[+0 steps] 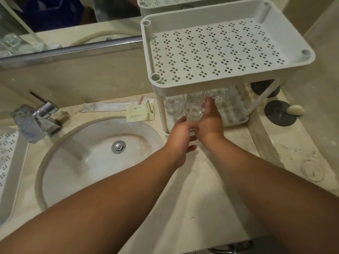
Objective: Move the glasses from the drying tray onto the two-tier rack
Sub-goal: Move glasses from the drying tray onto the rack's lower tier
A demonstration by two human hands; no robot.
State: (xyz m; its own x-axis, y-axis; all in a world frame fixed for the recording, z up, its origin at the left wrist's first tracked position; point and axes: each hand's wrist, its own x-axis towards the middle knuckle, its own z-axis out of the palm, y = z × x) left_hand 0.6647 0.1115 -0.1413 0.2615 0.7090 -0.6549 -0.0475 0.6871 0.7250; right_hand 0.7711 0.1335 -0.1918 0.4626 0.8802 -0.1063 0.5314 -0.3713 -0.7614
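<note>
The white two-tier rack (293,57) stands on the counter at the right, its perforated top tier bare. Under it, on the lower tier, stand several clear glasses (173,106). My right hand (209,120) reaches into the lower tier and grips a clear glass (194,109) at its front edge. My left hand (180,136) hovers just left of it near the rack's front leg, fingers spread, holding nothing. The white drying tray (9,158) shows partly at the far left edge.
A round sink (146,129) with a chrome tap (42,118) fills the middle left. Sachets and a card (140,112) lie behind the sink. Two dark round coasters (278,114), one with a soap bar (295,110), sit right of the rack. A mirror runs along the back.
</note>
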